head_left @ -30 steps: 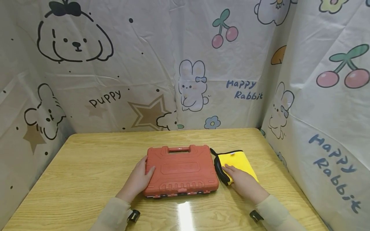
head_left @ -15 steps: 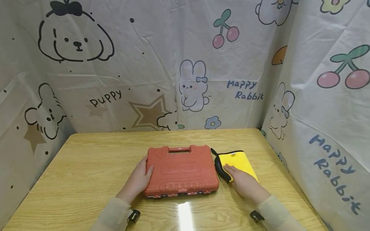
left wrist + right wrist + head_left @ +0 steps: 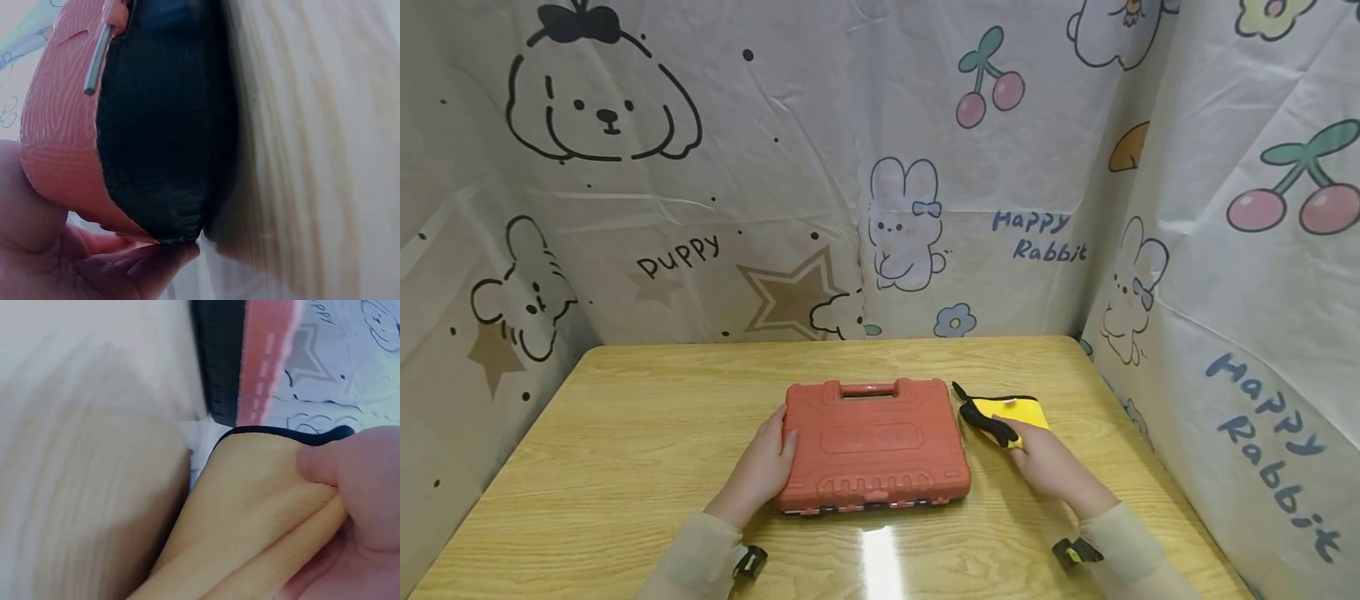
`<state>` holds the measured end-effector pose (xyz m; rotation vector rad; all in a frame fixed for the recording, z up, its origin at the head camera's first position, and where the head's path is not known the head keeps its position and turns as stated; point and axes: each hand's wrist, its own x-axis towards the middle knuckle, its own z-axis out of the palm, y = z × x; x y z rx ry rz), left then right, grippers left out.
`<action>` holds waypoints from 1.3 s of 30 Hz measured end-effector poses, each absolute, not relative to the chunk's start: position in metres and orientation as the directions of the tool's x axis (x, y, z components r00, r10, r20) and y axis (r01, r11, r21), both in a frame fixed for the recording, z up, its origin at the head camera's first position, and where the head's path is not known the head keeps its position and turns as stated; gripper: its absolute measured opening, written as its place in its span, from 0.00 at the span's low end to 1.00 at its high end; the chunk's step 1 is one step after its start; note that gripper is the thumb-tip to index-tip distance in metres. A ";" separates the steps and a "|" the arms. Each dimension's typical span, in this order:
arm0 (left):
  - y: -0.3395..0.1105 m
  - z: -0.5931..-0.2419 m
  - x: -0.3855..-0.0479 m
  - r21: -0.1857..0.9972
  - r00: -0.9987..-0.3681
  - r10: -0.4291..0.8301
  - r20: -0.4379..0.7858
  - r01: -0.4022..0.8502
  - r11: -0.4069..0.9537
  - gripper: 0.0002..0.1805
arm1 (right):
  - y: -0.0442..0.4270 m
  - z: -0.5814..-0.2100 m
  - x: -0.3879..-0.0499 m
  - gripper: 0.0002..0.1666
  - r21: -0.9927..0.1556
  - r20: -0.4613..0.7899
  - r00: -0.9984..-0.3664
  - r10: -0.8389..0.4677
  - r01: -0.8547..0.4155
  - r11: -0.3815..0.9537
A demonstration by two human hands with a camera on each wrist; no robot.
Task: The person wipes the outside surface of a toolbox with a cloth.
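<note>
A red plastic tool case point(image 3: 877, 462) with a carrying handle at its far side lies flat on the table. My left hand point(image 3: 760, 458) grips its left edge, thumb on the red lid and fingers at the side. In the left wrist view those fingers point(image 3: 140, 269) reach the lower edge of the case's black base point(image 3: 165, 137). Right of the case is a folded yellow cloth point(image 3: 1028, 410) with black edging. My right hand point(image 3: 1047, 460) pinches its near part, and in the right wrist view the cloth point(image 3: 244, 506) hangs in folds from thumb and fingers.
The wooden table point(image 3: 647, 433) ends at a printed fabric curtain point(image 3: 775, 167) behind and on both sides. The case stands close to the cloth's left side. A light reflection falls on the table in front of the case.
My right hand, which lay flat on the cloth, has taken hold of it and raised its near part, tilting the black edge up. The left hand stays on the case.
</note>
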<state>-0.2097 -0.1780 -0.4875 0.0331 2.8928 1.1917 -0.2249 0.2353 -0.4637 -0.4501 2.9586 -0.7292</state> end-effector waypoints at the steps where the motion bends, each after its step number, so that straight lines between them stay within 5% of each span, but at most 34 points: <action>1: -0.178 -0.487 -0.210 0.705 -1.000 0.024 -0.004 0.014 0.709 0.32 | 0.236 -0.462 -0.225 0.27 -0.478 0.021 -0.959 -0.281 -0.257 0.840; 13: -0.180 -0.488 -0.210 0.742 -0.999 0.033 0.018 0.035 0.669 0.31 | 0.245 -0.439 -0.233 0.24 -0.665 0.101 -0.985 -0.139 -0.170 0.728; 27: -0.181 -0.491 -0.210 0.867 -1.000 0.009 -0.010 -0.005 0.498 0.31 | 0.217 -0.408 -0.254 0.22 -0.659 0.201 -0.970 -0.137 -0.238 0.714; 39: -0.181 -0.494 -0.212 0.868 -1.000 0.007 0.008 0.011 0.496 0.31 | 0.175 -0.396 -0.278 0.20 -0.733 0.046 -0.972 -0.230 -0.189 0.653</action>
